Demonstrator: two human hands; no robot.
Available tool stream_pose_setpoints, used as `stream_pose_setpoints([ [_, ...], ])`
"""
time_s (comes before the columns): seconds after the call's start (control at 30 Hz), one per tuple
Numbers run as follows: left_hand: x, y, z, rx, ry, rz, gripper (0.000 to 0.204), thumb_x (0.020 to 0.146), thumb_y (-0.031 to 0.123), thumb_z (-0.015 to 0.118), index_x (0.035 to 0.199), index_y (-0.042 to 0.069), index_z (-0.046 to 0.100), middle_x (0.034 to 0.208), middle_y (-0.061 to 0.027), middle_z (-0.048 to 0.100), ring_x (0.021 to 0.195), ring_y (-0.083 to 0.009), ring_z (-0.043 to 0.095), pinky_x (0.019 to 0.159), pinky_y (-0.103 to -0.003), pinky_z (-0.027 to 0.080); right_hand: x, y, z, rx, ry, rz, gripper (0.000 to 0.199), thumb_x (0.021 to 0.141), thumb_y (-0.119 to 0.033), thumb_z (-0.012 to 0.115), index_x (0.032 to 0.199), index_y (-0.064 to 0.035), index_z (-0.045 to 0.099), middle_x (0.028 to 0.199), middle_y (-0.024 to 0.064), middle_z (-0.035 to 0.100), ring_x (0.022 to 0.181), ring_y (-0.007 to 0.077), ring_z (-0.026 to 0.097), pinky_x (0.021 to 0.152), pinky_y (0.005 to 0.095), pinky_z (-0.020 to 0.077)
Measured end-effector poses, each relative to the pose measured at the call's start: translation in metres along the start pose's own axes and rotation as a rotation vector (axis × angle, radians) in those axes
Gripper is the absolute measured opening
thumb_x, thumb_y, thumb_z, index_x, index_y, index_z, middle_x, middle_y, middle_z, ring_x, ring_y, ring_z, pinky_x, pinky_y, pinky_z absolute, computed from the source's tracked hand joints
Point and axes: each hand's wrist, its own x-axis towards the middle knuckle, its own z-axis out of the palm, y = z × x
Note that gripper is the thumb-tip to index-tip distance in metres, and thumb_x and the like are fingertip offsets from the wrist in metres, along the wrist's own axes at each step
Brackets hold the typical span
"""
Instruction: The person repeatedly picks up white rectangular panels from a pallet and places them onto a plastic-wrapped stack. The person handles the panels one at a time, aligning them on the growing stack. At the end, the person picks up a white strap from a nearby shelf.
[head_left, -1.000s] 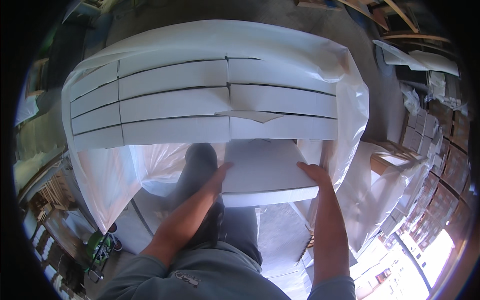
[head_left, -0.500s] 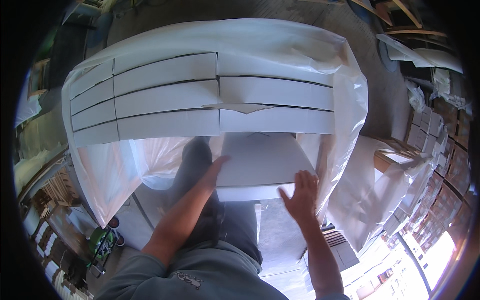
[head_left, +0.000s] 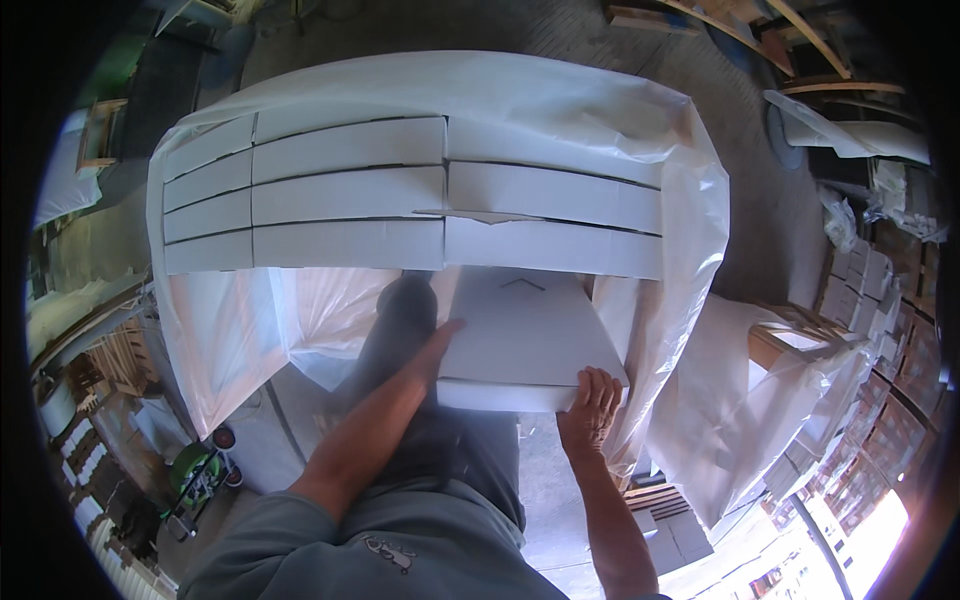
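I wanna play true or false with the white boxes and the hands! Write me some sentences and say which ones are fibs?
1. The person's bare right hand is at the near right corner of a flat white cardboard box. True.

2. The person's bare left hand is on that box's far edge. False: it is at the box's left side.

3. Rows of stacked flat white cardboard boxes lie beyond that box. True.

4. The plastic sheet around the stack is bright orange. False: the crinkled, see-through plastic sheet is whitish.

5. A green thing with dark wheels is at the picture's upper right. False: it is at the lower left.
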Motion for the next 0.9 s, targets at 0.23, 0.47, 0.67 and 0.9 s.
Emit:
stream_pose_setpoints([
  [0.23,-0.004,0.017,-0.002,-0.228,-0.082,0.032,0.043,0.093,0.035,0.047,0.122,0.003,0.051,0.107,-0.0133,0.059,0.099,-0.0237,0.057,0.088,-0.039,0.046,0.028,-0.009,-0.014,0.012,-0.023,-0.011,0.054,0.066,-0.005,0.062,0.117,0.0003,0.045,0.12,0.0173,0.046,0.119,0.0348,0.041,0.107,0.0521,0.0263],
  [0.47,-0.028,0.032,0.004,-0.003,-0.179,0.328,0.045,0.094,0.041,0.042,0.111,0.002,0.057,0.093,-0.0113,0.065,0.081,-0.0211,0.065,0.073,-0.036,0.054,0.085,-0.023,-0.028,-0.02,0.134,0.069,0.065,0.069,-0.004,0.064,0.128,0.0049,0.037,0.134,0.0234,0.035,0.128,0.0411,0.032,0.108,0.0532,0.0247],
  [0.67,-0.072,0.052,0.029,-0.074,0.082,0.425,0.058,0.091,0.052,0.042,0.115,0.001,0.056,0.095,-0.0109,0.066,0.095,-0.0233,0.063,0.074,-0.038,0.053,0.128,-0.032,-0.031,0.007,0.279,0.212,0.072,0.072,-0.006,0.06,0.134,0.0105,0.028,0.139,0.0253,0.029,0.131,0.0419,0.026,0.11,0.0502,0.0197],
  [0.9,-0.053,0.049,0.034,0.93,0.48,1.028,0.068,0.093,0.059,0.034,0.113,-0.004,0.052,0.101,-0.0257,0.059,0.096,-0.0418,0.055,0.083,-0.043,0.042,0.135,-0.031,-0.023,0.018,0.201,0.241,0.075,0.074,-0.01,0.061,0.137,0.0118,0.025,0.143,0.0258,0.026,0.137,0.0402,0.019,0.113,0.0479,0.0125],
])
